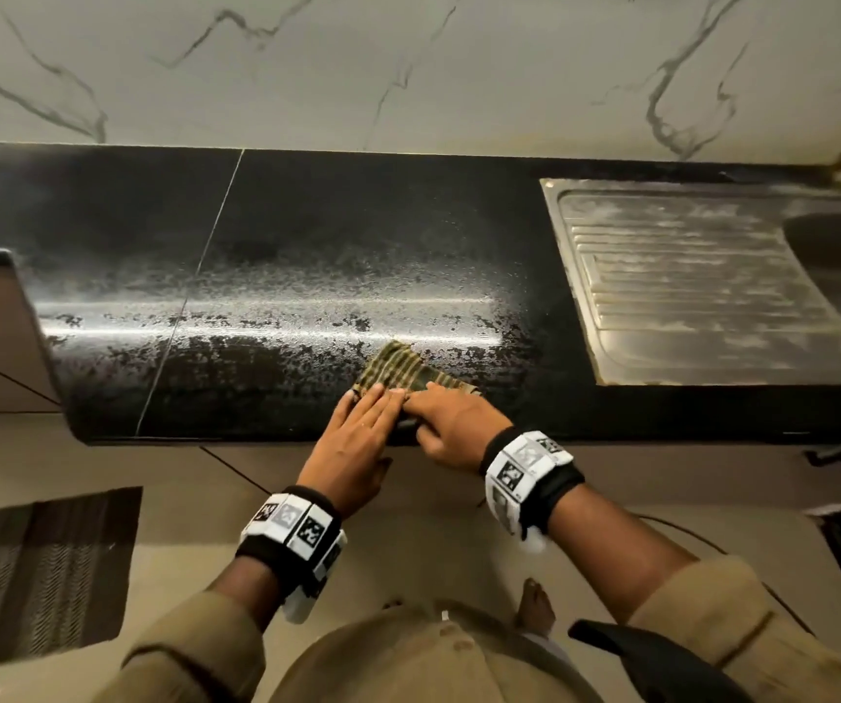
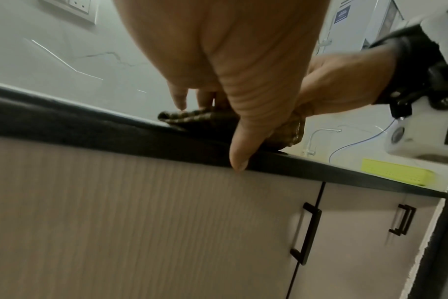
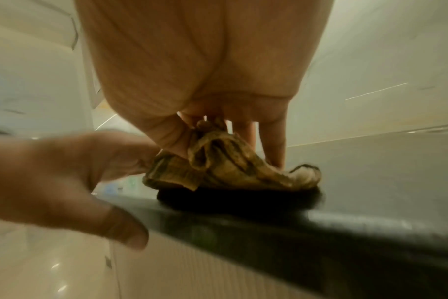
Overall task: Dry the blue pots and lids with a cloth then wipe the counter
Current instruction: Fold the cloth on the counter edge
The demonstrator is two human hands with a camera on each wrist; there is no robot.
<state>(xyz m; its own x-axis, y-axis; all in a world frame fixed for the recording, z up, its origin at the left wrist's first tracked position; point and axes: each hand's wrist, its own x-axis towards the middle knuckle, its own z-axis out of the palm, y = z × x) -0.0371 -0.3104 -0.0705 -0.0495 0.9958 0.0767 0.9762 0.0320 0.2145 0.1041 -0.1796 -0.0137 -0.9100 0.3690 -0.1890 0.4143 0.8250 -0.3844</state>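
Left hand (image 1: 357,438) fingers straight and together, flat on the checked cloth (image 1: 403,372), right hand (image 1: 451,428) pinched its near edge, wet black counter (image 1: 256,256) beyond the fingertips

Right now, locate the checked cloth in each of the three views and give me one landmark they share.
Head: the checked cloth lies low and centre, at the counter's near edge, under both hands' fingertips.
Left wrist: it sits mid-frame, behind the left hand, on the counter top.
Right wrist: it is bunched at centre, under the right hand.
Shared landmark: the black counter's front edge.
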